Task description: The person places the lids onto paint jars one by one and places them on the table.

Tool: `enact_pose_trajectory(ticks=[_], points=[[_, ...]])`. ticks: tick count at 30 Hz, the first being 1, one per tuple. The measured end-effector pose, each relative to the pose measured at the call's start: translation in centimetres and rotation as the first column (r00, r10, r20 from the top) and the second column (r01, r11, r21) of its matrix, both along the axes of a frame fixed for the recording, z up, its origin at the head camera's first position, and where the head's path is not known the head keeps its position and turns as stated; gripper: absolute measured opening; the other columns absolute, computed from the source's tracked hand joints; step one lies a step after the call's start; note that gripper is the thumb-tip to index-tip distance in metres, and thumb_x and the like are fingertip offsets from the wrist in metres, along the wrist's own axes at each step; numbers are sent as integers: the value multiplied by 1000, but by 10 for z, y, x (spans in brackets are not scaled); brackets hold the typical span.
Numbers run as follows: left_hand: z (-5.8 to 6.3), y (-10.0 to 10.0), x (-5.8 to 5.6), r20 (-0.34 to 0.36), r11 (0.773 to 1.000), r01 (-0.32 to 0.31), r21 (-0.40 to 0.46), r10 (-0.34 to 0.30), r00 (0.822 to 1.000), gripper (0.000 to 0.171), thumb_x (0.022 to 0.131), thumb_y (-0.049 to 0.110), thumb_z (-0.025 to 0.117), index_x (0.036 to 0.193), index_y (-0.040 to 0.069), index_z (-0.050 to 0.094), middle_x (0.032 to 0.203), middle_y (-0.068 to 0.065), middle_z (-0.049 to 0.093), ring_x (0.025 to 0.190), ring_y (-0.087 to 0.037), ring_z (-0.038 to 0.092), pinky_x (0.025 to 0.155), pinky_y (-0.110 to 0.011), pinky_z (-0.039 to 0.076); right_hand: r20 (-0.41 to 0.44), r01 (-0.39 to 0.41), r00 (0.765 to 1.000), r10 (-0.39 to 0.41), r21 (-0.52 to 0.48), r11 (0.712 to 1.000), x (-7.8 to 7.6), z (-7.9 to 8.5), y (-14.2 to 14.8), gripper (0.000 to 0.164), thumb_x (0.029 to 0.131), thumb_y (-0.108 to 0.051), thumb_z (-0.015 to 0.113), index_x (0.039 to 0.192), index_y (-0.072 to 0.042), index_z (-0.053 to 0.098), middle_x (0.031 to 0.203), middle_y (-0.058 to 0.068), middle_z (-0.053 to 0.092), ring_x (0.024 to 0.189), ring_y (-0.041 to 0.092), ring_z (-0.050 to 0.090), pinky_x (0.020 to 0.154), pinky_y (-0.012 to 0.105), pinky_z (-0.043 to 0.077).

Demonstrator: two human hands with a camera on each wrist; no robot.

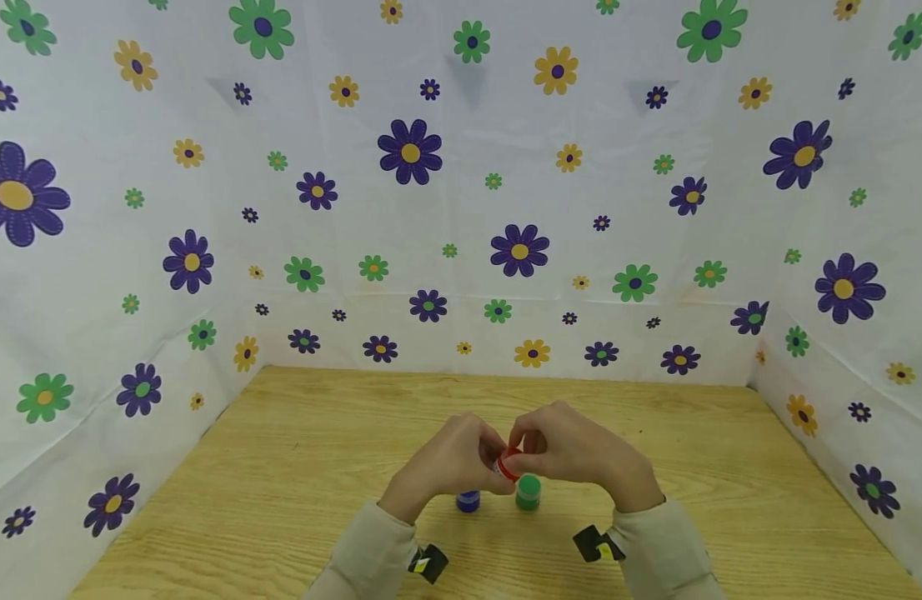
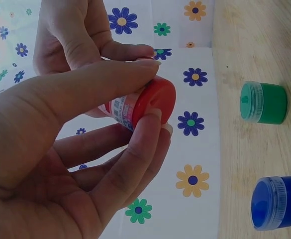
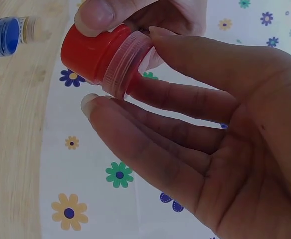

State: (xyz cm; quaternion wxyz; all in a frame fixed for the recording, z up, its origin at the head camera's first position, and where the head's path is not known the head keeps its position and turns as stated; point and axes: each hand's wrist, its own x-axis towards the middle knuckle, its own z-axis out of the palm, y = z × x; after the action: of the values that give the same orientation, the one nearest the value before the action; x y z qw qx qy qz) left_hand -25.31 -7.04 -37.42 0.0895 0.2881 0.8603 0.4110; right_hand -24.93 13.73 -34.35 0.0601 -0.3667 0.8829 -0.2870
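Note:
A small red paint jar [image 3: 88, 55] with a clear ridged lid [image 3: 128, 64] is held tilted above the table, between both hands. My left hand [image 1: 458, 457] grips its red body, thumb on one side and fingertips on the other, as the left wrist view shows. Curled around the lid end is my right hand [image 1: 577, 450], its thumb tip at the lid's rim and its fingers around the opposite side. Below the hands, a green paint jar [image 1: 528, 493] and a blue paint jar [image 1: 468, 501] stand on the table, each with a clear lid.
The wooden table [image 1: 296, 467] is bordered at the back and both sides by white flower-printed cloth [image 1: 461, 208]. Beside the blue jar, the right wrist view shows another small jar [image 3: 32, 29], partly hidden, with a pale tan part.

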Motion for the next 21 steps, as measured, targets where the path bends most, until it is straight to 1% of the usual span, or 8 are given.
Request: enact_pose_trajectory(ticks=[2,3,7,9,11,16,21], points=[[0,0,0,-1,1000,-1,-1,1,1000,17,76,8,89,91,7,81,81,-1,78,68,-8,70,63,-22,57,-6,7,1000,-7,4,1000,0,0,0,12,94,-19,74,100,-8,76,76,-3,72,64,10,62,61,20,53],[0,0,-1,-6,1000,-1,-2,1,1000,17,76,8,89,91,7,81,80,-1,78,68,-8,69,63,-22,57,-8,8,1000,-8,7,1000,0,0,0,14,95,-20,74,101,-8,76,78,-2,73,66,11,64,63,20,54],[0,0,-1,-12,1000,-8,-12,8,1000,17,75,9,89,89,7,80,80,-1,77,67,-8,69,63,-22,57,1,6,1000,-6,4,1000,0,1,2,22,96,-21,73,111,-5,75,95,5,78,82,17,72,73,24,60],[0,-1,-1,-9,1000,-10,-9,10,1000,17,75,9,90,89,6,80,79,-1,77,67,-8,69,63,-22,57,18,-5,1000,5,-14,1000,1,2,4,23,97,-19,73,115,-4,73,105,9,78,92,20,75,79,26,61],[0,-1,-1,-8,1000,-11,-7,11,1000,17,75,9,90,89,6,80,79,-1,77,67,-8,69,62,-22,57,33,-24,999,25,-44,999,1,3,4,22,96,-14,73,115,-4,73,109,10,77,96,21,75,81,26,62],[0,-2,0,-18,1000,-13,-7,13,1000,21,74,10,91,91,5,80,80,-2,77,67,-9,68,63,-22,57,59,-73,995,79,-93,993,2,3,5,20,93,-4,74,112,-6,74,111,8,76,100,22,75,83,28,62],[1,-1,0,-21,1000,-11,-10,11,1000,20,74,9,90,91,5,80,79,-1,77,66,-9,67,62,-22,56,52,-74,996,79,-90,993,1,1,4,19,92,-3,75,110,-8,75,108,6,76,96,18,74,83,27,62]])
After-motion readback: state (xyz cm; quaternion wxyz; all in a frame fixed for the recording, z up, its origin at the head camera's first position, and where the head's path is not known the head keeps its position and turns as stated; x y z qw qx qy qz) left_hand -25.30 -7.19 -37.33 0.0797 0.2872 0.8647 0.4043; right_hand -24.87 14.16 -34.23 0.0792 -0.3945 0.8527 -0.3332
